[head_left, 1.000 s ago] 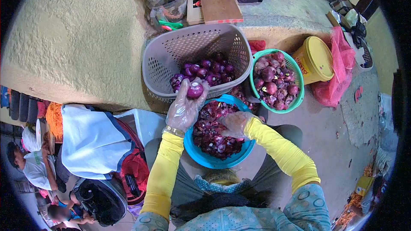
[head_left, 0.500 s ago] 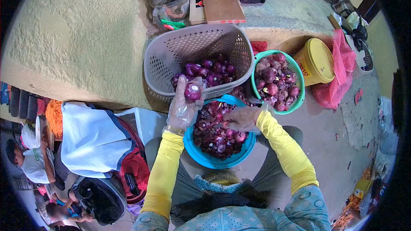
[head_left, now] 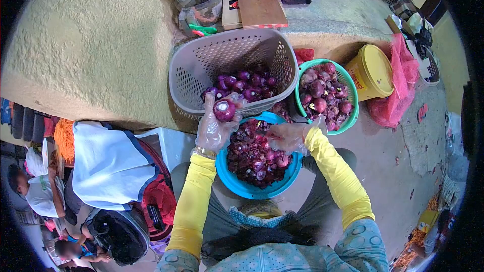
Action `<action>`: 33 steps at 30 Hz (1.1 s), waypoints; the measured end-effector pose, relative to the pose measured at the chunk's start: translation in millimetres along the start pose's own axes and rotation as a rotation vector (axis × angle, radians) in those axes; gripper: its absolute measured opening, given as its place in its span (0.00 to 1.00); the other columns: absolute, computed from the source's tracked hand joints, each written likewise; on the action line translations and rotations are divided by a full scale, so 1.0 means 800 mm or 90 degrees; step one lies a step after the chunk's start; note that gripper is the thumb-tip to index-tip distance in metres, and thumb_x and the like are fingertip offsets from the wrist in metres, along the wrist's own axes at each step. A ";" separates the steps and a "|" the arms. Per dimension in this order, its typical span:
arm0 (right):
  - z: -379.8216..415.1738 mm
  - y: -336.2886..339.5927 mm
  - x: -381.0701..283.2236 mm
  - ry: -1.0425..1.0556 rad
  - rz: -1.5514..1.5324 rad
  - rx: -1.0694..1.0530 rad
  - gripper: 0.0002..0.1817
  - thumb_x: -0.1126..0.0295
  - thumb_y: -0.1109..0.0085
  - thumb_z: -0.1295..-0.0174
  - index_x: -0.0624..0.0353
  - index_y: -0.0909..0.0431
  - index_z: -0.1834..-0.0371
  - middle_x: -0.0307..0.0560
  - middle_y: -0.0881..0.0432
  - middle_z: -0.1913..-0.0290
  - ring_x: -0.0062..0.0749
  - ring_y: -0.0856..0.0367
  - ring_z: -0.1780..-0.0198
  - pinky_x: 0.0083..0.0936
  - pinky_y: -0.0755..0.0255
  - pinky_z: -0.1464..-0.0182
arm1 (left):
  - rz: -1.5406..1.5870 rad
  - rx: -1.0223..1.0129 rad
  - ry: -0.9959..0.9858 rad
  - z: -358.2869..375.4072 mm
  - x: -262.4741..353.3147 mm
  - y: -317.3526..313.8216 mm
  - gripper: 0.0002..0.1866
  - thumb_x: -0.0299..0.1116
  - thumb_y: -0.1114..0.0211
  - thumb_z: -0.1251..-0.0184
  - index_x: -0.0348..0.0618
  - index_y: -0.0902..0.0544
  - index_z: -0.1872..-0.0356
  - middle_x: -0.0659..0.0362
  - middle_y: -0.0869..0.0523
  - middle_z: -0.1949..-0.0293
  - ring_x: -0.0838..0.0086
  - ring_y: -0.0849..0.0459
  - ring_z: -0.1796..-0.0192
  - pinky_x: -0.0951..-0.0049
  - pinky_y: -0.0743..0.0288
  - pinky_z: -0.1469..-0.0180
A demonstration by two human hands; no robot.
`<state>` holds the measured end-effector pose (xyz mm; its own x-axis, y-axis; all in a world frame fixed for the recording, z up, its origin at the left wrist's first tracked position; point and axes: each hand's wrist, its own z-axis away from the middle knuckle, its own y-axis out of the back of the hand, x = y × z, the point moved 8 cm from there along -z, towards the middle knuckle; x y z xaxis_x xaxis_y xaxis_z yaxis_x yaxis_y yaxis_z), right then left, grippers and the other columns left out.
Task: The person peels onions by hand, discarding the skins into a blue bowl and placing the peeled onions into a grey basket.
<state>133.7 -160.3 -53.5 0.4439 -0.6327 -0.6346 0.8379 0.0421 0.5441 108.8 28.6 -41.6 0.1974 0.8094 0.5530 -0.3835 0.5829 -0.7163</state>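
Observation:
My left hand (head_left: 214,128), in a clear plastic glove, grips a purple onion (head_left: 224,111) with a pale cut end facing up. It is at the near rim of the grey perforated basket (head_left: 194,88), where several shiny peeled onions (head_left: 247,83) lie. Gloved as well, my right hand (head_left: 287,137) is closed over the blue basin (head_left: 229,184); what it holds I cannot make out, though something thin and dark shows by its fingertips. Onion skins and trimmings (head_left: 257,163) fill the basin, which stands between my knees.
Right of the basket stands a green colander (head_left: 354,113) of unpeeled onions (head_left: 325,93). Beyond it are a yellow bucket (head_left: 375,73) and pink mesh sack (head_left: 398,90). A rough wall ledge (head_left: 91,45) borders the left. Two people (head_left: 43,191) sit at lower left, near a white cloth (head_left: 111,163).
The onion in my left hand has turned and shifted slightly, its cut end now facing more upward. My right hand has moved a little right and up, away from the basin's middle.

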 end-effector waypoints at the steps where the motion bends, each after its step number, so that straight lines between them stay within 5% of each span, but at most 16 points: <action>1: 0.004 0.000 0.003 -0.075 0.015 -0.020 0.24 0.51 0.47 0.24 0.60 0.24 0.38 0.59 0.13 0.55 0.49 0.13 0.52 0.45 0.22 0.48 | 0.018 -0.020 0.011 -0.002 -0.001 0.000 0.35 0.69 0.49 0.22 0.42 0.18 0.48 0.52 0.13 0.56 0.70 0.17 0.66 0.77 0.22 0.68; 5: -0.022 -0.012 0.021 -0.006 -0.006 0.018 0.22 0.56 0.50 0.23 0.60 0.27 0.36 0.59 0.13 0.52 0.52 0.12 0.52 0.47 0.23 0.47 | 0.021 -0.047 0.010 -0.003 -0.003 0.001 0.35 0.68 0.49 0.22 0.42 0.18 0.48 0.51 0.13 0.57 0.70 0.18 0.66 0.77 0.23 0.68; 8: -0.019 0.021 0.010 -0.013 -0.106 0.156 0.19 0.62 0.53 0.21 0.62 0.29 0.34 0.59 0.15 0.57 0.44 0.13 0.56 0.43 0.22 0.50 | -0.048 -0.056 -0.026 -0.006 0.002 0.008 0.34 0.68 0.48 0.22 0.42 0.18 0.48 0.50 0.14 0.54 0.69 0.16 0.63 0.76 0.21 0.66; 10: -0.008 0.051 0.003 0.090 -0.168 0.377 0.19 0.65 0.51 0.22 0.65 0.27 0.36 0.53 0.17 0.62 0.38 0.16 0.60 0.34 0.23 0.52 | -0.033 -0.022 -0.027 0.000 0.003 -0.003 0.33 0.67 0.47 0.22 0.43 0.19 0.46 0.51 0.14 0.53 0.68 0.16 0.61 0.76 0.21 0.65; 11: -0.007 0.051 0.004 0.089 -0.167 0.377 0.19 0.65 0.51 0.22 0.65 0.27 0.36 0.53 0.17 0.62 0.38 0.16 0.60 0.34 0.23 0.52 | -0.017 0.013 -0.028 0.003 0.003 -0.003 0.33 0.66 0.46 0.22 0.43 0.20 0.44 0.51 0.14 0.52 0.68 0.15 0.59 0.76 0.21 0.65; 13: -0.007 0.047 0.004 0.051 -0.399 0.309 0.17 0.65 0.50 0.19 0.61 0.29 0.34 0.40 0.25 0.63 0.21 0.27 0.65 0.23 0.28 0.64 | 0.025 -0.014 -0.024 -0.004 0.001 0.009 0.31 0.64 0.46 0.21 0.42 0.20 0.43 0.48 0.15 0.48 0.66 0.15 0.57 0.72 0.18 0.61; 20: -0.015 0.052 0.009 0.086 -0.592 0.315 0.17 0.64 0.51 0.19 0.63 0.29 0.35 0.34 0.25 0.60 0.18 0.29 0.64 0.18 0.31 0.61 | 0.196 0.002 -0.045 -0.030 -0.009 0.048 0.17 0.49 0.38 0.19 0.52 0.23 0.40 0.54 0.19 0.44 0.60 0.20 0.39 0.54 0.20 0.40; 22: -0.008 0.058 0.001 0.101 -0.611 0.324 0.18 0.56 0.50 0.21 0.62 0.22 0.48 0.39 0.21 0.63 0.24 0.26 0.61 0.24 0.29 0.56 | 0.219 0.012 -0.018 -0.023 -0.013 0.039 0.17 0.47 0.37 0.19 0.50 0.23 0.40 0.53 0.19 0.44 0.58 0.20 0.39 0.52 0.20 0.38; 29: -0.021 0.047 0.021 0.043 -0.736 0.326 0.17 0.59 0.51 0.19 0.58 0.25 0.38 0.34 0.22 0.65 0.18 0.27 0.70 0.18 0.33 0.70 | 0.279 -0.098 0.037 -0.021 -0.028 -0.004 0.22 0.47 0.40 0.18 0.41 0.24 0.37 0.44 0.21 0.37 0.46 0.22 0.35 0.45 0.25 0.27; 33: -0.016 0.051 0.024 0.053 -0.791 0.393 0.19 0.57 0.52 0.19 0.57 0.25 0.35 0.33 0.24 0.68 0.18 0.30 0.73 0.18 0.36 0.72 | 0.177 -0.102 0.079 -0.019 -0.034 0.003 0.23 0.48 0.41 0.17 0.40 0.25 0.36 0.44 0.20 0.37 0.50 0.22 0.34 0.48 0.24 0.29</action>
<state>180.6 -160.6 -50.7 -0.4447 0.0446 -0.8946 0.4285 -0.8665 -0.2562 116.2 9.1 -64.7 0.2171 0.9355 0.2787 -0.2936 0.3349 -0.8953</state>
